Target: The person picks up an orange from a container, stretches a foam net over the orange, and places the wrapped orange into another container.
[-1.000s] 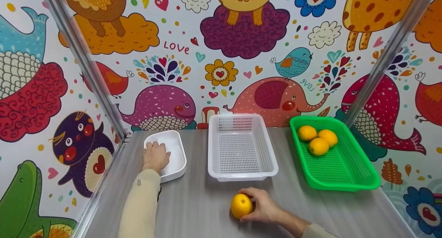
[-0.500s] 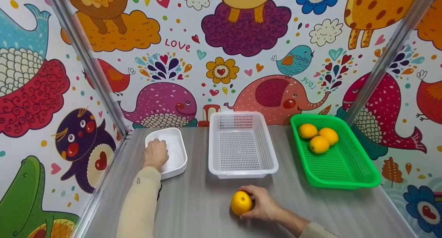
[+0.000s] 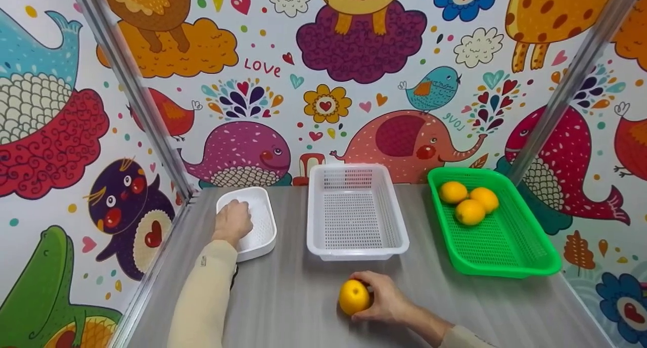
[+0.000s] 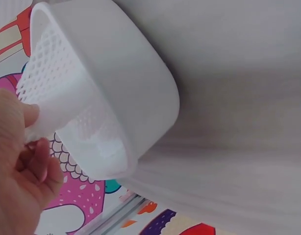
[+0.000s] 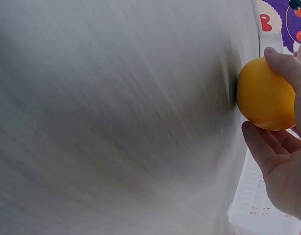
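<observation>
In the head view my left hand (image 3: pixel 234 221) is over the small white basket (image 3: pixel 261 249) on the left. The left wrist view shows its thumb and fingers pinching a soft, whitish, see-through piece (image 4: pixel 64 105) inside that basket; its exact kind is unclear. My right hand (image 3: pixel 383 298) grips a yellow-orange orange (image 3: pixel 354 297) from its right side, on the grey table (image 3: pixel 288 307). Seen from the right wrist, the thumb lies on one side of the orange (image 5: pixel 265 95) and the fingers on the other.
A white perforated basket (image 3: pixel 358 253) stands in the middle, near the back wall. To its right, a green basket (image 3: pixel 505 272) contains several oranges (image 3: pixel 470 211) at its far end. Printed walls with metal corner posts (image 3: pixel 139 95) border the table.
My left hand's fingers have drawn in from a spread reach and the hand has lifted slightly in the basket. The right hand and orange stay put; the head view shifts a little.
</observation>
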Action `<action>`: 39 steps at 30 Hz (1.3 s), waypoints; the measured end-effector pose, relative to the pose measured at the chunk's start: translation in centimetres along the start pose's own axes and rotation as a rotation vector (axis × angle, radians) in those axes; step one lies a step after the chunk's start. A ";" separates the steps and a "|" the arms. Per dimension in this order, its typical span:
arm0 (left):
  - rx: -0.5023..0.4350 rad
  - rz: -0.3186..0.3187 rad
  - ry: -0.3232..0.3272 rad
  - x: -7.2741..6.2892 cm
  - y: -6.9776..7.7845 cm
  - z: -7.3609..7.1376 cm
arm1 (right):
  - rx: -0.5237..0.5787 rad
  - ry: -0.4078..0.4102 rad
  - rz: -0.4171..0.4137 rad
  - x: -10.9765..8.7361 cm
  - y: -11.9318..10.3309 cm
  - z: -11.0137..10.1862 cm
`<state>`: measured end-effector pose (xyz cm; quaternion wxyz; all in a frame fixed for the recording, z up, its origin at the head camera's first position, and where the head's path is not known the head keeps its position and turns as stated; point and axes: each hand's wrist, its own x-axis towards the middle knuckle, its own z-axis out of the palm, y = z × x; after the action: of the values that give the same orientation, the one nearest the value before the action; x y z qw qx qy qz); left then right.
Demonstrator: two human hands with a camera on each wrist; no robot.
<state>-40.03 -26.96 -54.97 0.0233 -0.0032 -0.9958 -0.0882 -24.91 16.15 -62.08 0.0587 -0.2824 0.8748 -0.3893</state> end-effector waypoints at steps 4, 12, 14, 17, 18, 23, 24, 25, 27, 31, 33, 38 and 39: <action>0.030 0.067 0.085 -0.2 0.1 -0.1 | 0.021 -0.015 0.008 -0.1 0.2 0.2; 0.002 0.060 0.128 -0.9 0.6 -1.2 | 0.018 -0.033 0.041 -0.2 0.0 0.3; -0.008 0.066 0.141 -1.1 0.8 -1.4 | 0.013 -0.039 0.044 -0.2 0.0 0.3; -0.029 0.078 0.170 -1.4 0.9 -1.7 | 0.008 -0.041 0.039 -0.3 -0.1 0.2; -0.040 0.077 0.176 -1.5 1.0 -1.8 | 0.006 -0.043 0.040 -0.4 -0.1 0.2; -0.102 0.061 0.202 -1.9 1.2 -2.3 | -0.011 -0.038 0.035 -0.6 -0.2 0.1; -0.116 0.057 0.210 -2.0 1.3 -2.3 | -0.018 -0.033 0.026 -0.6 -0.2 0.0; -0.131 0.053 0.219 -2.0 1.3 -2.3 | -0.022 -0.028 0.015 -0.6 -0.2 0.0; -0.169 0.046 0.242 -2.2 1.3 -2.3 | -0.024 -0.017 -0.001 -0.7 -0.2 -0.2; -0.278 0.017 0.295 -2.7 1.4 -2.2 | -0.008 0.000 -0.006 -0.8 -0.4 -0.5; -0.340 -0.002 0.329 -3.1 1.6 -2.1 | -0.009 0.016 -0.009 -0.7 -0.5 -0.7; -0.464 -0.055 0.395 -3.9 2.4 -1.8 | -0.062 0.096 -0.070 -0.6 -1.1 -1.0; -0.483 -0.062 0.406 -4.0 2.6 -1.7 | -0.077 0.119 -0.086 -0.5 -1.2 -1.0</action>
<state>-35.94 -24.73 -53.00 0.2176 0.0393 -0.9207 -0.3215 -24.26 16.43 -60.56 -0.0211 -0.2981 0.8782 -0.3734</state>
